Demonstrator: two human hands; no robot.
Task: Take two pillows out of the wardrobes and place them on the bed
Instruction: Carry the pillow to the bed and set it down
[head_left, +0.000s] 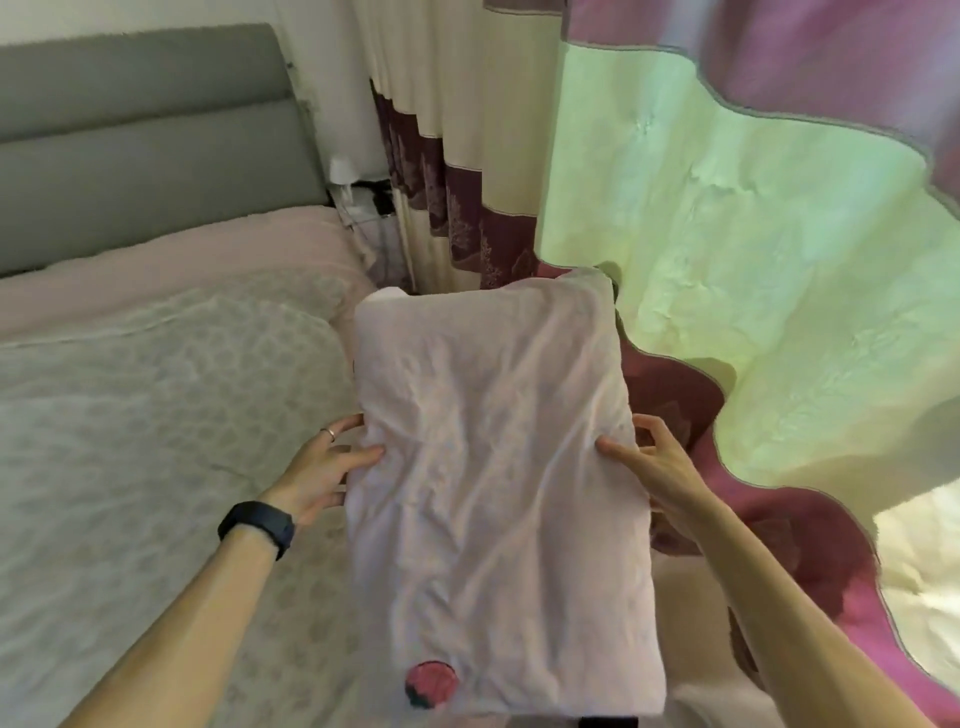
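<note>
You are reaching both arms forward, your left hand (324, 467) clamping the left edge of the pale pink pillow (493, 483), thumb on top and fingers curled beneath. Your right hand (652, 460) is pinching the right edge the same way. The pillow is hanging lengthwise between your hands, beside the bed (130, 415), with the curtain (753, 234) hanging close on the right.

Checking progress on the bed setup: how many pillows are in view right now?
1. A pale pink wrinkled fabric pillow is held between the left hand and right hand, beside the bed. Others may lie out of view.
</note>
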